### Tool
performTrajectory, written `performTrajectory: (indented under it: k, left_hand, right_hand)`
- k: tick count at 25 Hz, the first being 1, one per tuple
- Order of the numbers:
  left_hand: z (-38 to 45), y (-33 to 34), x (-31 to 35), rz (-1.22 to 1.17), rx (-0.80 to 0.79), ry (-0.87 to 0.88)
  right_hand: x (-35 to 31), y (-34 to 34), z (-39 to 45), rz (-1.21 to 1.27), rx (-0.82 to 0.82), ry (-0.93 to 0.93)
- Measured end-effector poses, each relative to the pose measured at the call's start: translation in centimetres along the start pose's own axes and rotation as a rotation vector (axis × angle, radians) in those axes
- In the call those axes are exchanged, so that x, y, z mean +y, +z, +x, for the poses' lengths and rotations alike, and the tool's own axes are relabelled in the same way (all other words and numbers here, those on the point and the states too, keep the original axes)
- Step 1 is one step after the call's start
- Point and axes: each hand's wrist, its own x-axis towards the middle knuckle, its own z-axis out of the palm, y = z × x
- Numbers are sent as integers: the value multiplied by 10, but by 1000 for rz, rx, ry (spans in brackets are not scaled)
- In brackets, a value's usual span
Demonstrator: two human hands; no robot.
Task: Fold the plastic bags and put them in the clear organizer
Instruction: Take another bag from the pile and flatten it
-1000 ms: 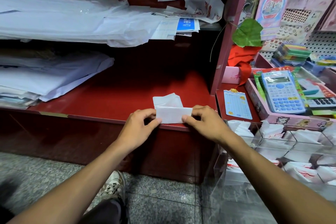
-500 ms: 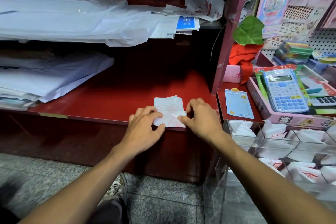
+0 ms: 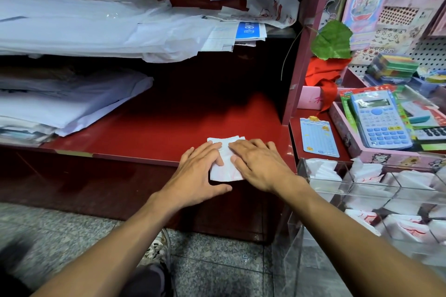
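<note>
A small folded white plastic bag (image 3: 225, 171) with faint red print lies at the front edge of the red shelf (image 3: 156, 137). My left hand (image 3: 198, 173) presses flat on its left part, fingers straight. From the right, my right hand (image 3: 258, 164) lies flat on the bag's other part. Only a strip between the hands and the far corners of the bag show. The clear organizer (image 3: 362, 190) stands at the lower right, several of its compartments holding folded white bags. An unfolded white bag (image 3: 263, 0) with red print lies on the upper shelf.
Stacks of white paper and plastic sheets (image 3: 72, 29) fill the upper and left shelves. To the right are a blue card (image 3: 316, 137), a pink tray with calculators (image 3: 381, 123), a green leaf (image 3: 333, 41) and red cloth. A shoe (image 3: 156, 251) stands on the speckled floor below.
Both hands went from pinching the bag's near edge to folding it over and lying flat on top. The bag is now a smaller, flatter packet under the palms.
</note>
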Motion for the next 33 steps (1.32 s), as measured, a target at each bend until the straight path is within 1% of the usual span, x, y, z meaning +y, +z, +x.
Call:
performTrajectory:
  k: [3,7,12,17,20,23,26,27,29,31,33]
  left_hand:
    - [1,2,1,6,5,-2]
    - [1,4,-1,-4,0,-14]
    - [4,5,-3,-47,-8,-8]
    - [2,1,-3,-43,-15,29]
    - [1,-2,-1,-26,-17,66]
    - [3,-2,1,-3,-23,72]
    - [6,-2,-2,-8,-17,93]
    - [6,-2,-2,-20,-13,99]
    - [8,-2,-3,-76,13,73]
    - [8,-4,-6,-198,56,-8]
    - [10,-6,-9,-319,94,-58]
  right_hand:
    - [6,-1,-1,29,36,4]
    - [14,-2,-6,83,22,-25]
    - [15,-2,-8,201,73,20]
    - [21,-3,-7,206,69,97]
    - [23,-6,-7,224,77,52]
    - [23,-7,-11,174,60,7]
    - [23,-6,-15,103,179,7]
    - [24,-7,-16,105,190,-5]
    - [29,-9,-17,164,108,-15]
    - [33,-14,-19,211,19,-24]
    - [35,-14,-21,209,-19,-40]
